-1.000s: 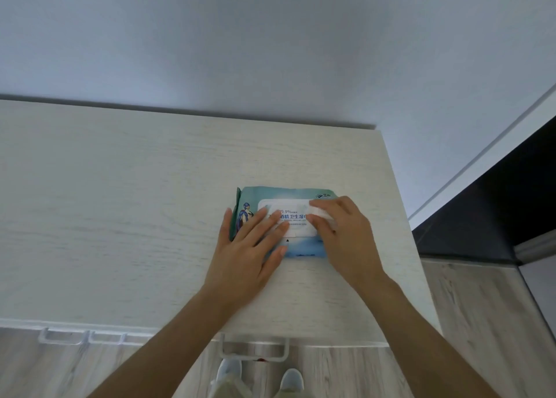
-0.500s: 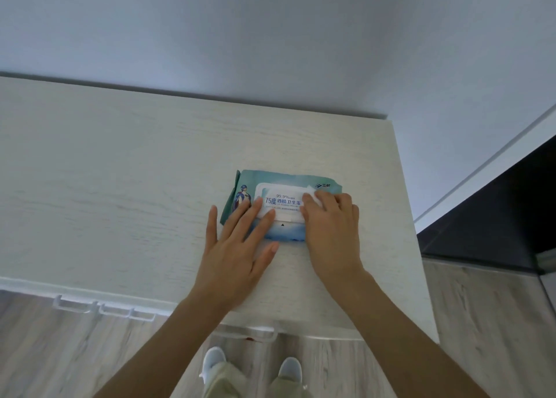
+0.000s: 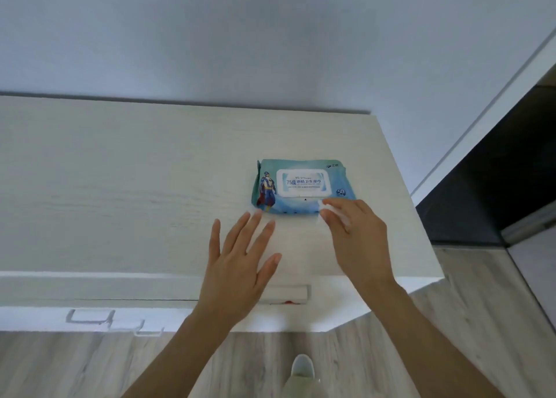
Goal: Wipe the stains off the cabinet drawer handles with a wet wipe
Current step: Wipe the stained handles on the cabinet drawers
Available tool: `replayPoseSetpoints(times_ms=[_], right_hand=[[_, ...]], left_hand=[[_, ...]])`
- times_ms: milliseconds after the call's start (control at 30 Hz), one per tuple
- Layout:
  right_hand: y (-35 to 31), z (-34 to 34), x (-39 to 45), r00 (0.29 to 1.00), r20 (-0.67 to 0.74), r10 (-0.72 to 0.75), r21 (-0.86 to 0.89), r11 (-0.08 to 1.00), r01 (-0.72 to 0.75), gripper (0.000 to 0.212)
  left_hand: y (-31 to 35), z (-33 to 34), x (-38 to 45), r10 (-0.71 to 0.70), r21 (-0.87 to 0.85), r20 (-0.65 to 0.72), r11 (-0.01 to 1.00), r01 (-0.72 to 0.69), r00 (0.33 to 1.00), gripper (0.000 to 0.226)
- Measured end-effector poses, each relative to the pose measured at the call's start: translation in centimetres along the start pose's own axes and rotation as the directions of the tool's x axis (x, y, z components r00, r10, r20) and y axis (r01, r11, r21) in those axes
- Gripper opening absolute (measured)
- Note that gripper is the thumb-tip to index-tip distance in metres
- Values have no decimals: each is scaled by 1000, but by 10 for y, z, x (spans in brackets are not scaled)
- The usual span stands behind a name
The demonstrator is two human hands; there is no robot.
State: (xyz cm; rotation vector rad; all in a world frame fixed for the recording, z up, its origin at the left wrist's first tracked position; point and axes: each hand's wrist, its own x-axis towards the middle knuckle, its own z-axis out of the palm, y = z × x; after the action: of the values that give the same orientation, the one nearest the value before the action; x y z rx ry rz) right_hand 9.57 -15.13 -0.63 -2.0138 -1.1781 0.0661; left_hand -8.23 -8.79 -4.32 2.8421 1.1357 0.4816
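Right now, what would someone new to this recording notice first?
The teal wet wipe pack, lid closed, lies on the right part of the pale cabinet top. Just in front of it the right hand pinches a white wet wipe, while the left hand hovers open beside it. Below the front edge, a drawer handle shows a red stain.

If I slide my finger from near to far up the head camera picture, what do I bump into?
Grey shoe → pale wooden floor → white drawer handle with a red stain → open left hand → teal wet wipe pack → white wall.
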Motion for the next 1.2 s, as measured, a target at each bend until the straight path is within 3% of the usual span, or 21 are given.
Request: replayPoseSetpoints(times_ms=[200, 367, 600, 800, 900, 1033, 1200], right_hand=[[-26, 8, -68, 964, 61, 259, 356, 897, -263, 16], [-26, 9, -109, 934, 106, 342, 359, 862, -357, 15], [-4, 3, -124, 930, 72, 360, 413, 838, -357, 26], [31, 19, -131, 950, 55, 307, 488, 822, -294, 32], [46, 37, -135, 972, -3, 237, 494, 845, -204, 26], [62, 64, -141, 983, -140, 122, 499, 866, -37, 13], [91, 99, -134, 928, -353, -121, 365, 895, 256, 12]], left_hand=[[-28, 12, -60, 120, 37, -14, 992, -120, 993, 62], [-36, 28, -91, 162, 57, 5, 985, -162, 987, 65], [-38, 63, -96, 201, 207, -76, 961, -182, 977, 68], [-42, 112, -95, 198, 369, -265, 925, -91, 944, 74], [-46, 135, -82, 226, 383, -423, 922, -53, 878, 79], [-49, 161, -61, 251, 300, -644, 952, -64, 723, 84], [-45, 181, -35, 180, 191, -831, 981, -34, 526, 87]])
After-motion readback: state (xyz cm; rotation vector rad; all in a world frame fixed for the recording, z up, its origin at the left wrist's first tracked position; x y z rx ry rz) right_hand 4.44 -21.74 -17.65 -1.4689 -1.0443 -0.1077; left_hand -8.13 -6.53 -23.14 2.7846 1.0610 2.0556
